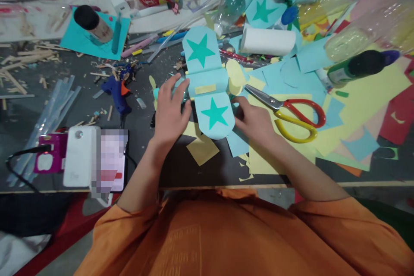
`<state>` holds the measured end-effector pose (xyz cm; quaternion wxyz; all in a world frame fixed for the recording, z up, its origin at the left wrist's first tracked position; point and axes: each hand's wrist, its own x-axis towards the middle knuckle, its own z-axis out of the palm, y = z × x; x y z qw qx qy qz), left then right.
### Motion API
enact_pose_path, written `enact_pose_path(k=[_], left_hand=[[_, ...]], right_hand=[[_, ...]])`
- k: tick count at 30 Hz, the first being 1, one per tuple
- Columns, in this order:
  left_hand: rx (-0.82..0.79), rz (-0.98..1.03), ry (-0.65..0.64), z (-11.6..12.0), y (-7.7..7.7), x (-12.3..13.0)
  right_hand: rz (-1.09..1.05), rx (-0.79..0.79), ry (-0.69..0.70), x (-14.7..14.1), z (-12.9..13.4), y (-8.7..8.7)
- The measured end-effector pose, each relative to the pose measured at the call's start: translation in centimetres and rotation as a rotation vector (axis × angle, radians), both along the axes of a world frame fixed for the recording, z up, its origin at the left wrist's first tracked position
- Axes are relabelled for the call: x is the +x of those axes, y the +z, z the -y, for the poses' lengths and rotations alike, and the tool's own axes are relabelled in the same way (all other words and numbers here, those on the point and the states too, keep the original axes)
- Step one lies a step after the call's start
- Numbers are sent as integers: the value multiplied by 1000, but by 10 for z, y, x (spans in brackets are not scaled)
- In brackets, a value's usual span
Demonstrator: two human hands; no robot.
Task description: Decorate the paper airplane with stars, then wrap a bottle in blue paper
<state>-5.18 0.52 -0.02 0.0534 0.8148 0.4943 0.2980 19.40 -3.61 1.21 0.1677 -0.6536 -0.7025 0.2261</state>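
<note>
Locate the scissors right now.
In the head view, the scissors lie on the right, just beyond the right hand, over yellow paper.

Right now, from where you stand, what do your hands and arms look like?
The left hand and right hand are bare, with no gloves, rings or watch visible. Loose orange sleeves end near the elbows.

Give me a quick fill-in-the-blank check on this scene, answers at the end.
Between the left hand and the right hand is a blue paper piece with two green shapes, each a five-pointed ____.
The scissors have one red handle and one ____ handle.
The glue gun lies nearer the ____ hand.

Missing words: star; yellow; left.
</note>
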Motion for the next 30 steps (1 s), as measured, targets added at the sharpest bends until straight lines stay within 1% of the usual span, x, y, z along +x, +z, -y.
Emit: enact_pose_path(k=[2, 3, 5, 6, 8, 10, 12, 14, 15, 17, 19, 21, 23, 24, 26, 27, 30], left_hand=[[-28, -9, -3, -1, 3, 2], [-38, -18, -5, -1, 5, 2], [-57, -39, -10, -3, 5, 4], [-67, -48, -14, -3, 5, 4], [-78, -58, -13, -4, 3, 5], [-77, -55, 15, -5, 1, 6], [-77, -46, 38, -5, -2, 7], [-79, -36, 25, -5, -4, 7], [-79, -33, 8, -5, -5, 7], [-74, -27, -31, -5, -6, 7], [-76, -30, -71, -4, -7, 8], [-86, -36, -105, -4, -7, 10], [-104, -45, -120, -3, -6, 12], [-114, -53, -122, -2, -5, 12], [-135, -76, -124, -2, -2, 12], [-142, -89, -124, -1, -1, 11], [-138, -93, -105, 1, 2, 8]], right_hand=[[110, -41, 8, -7, 0, 0], [128, -49, 13, -10, -1, 2], [90, -55, 29, -11, -1, 7], [37, -62, 40, -9, 0, 11], [-134, -90, 48, 2, 2, 19], [-363, -128, 16, 18, 3, 28], [-567, -130, -90, 37, 1, 35], [-759, -113, -206, 52, -6, 42], [-846, -131, -244, 57, -11, 45], [-965, -76, -263, 59, -23, 53], [-976, 31, -204, 50, -34, 61], [-957, 132, -111, 34, -42, 70], [-997, 186, -47, 16, -47, 76], [-1064, 195, 7, 8, -48, 77], [-1228, 191, 59, -4, -48, 75], [-1248, 176, 76, -8, -47, 72], [-1156, 149, 144, -11, -46, 59]])
